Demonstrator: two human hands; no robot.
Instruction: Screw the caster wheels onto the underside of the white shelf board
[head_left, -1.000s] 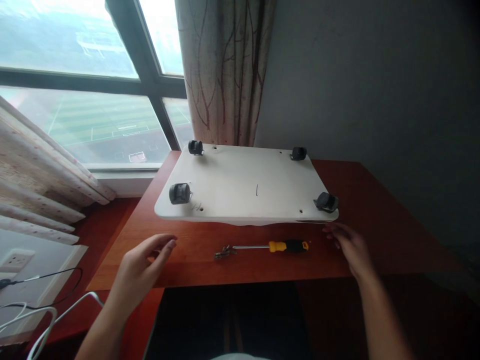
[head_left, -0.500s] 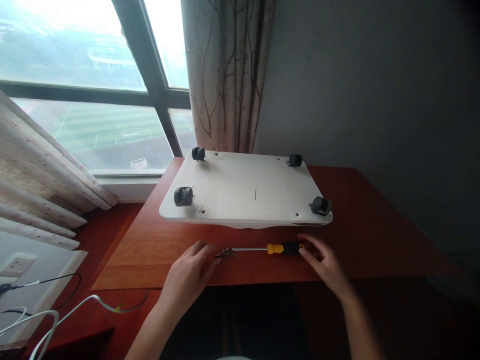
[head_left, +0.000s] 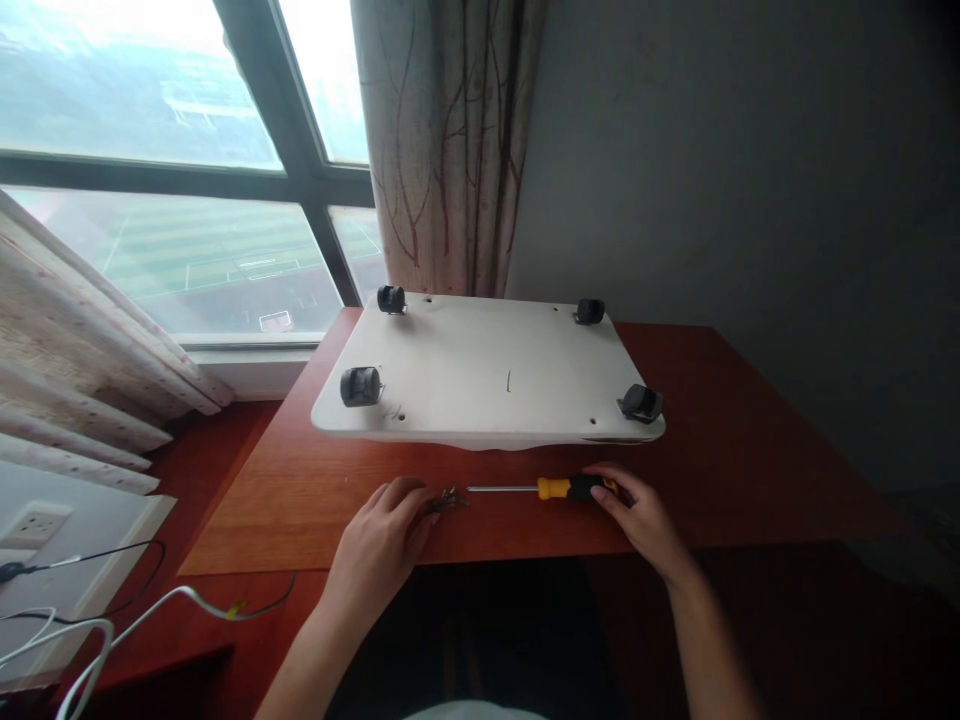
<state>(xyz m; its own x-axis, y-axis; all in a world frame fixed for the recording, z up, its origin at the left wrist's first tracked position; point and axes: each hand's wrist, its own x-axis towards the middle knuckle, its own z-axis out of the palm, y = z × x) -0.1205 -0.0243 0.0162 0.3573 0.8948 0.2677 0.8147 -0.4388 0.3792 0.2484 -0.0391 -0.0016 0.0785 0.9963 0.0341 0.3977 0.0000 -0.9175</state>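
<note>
A white board [head_left: 487, 375] lies upside down on the red-brown table [head_left: 720, 440], with black caster wheels [head_left: 361, 386] at its corners. In front of it lies a screwdriver [head_left: 559, 489] with a yellow and black handle. My right hand [head_left: 637, 515] has its fingers curled on the handle's black end. My left hand [head_left: 379, 545] rests palm down with its fingertips at a small pile of metal screws [head_left: 448, 498] by the screwdriver's tip; whether it pinches one is hidden.
A patterned curtain [head_left: 450, 140] hangs behind the board, beside a large window [head_left: 150, 200]. A grey wall is at the right. Left of the table are a wall socket [head_left: 34, 520] and white and black cables [head_left: 112, 620].
Both hands have come inward from the board's sides. The left reached the screws, the right closed on the screwdriver handle and nudged the tool slightly right.
</note>
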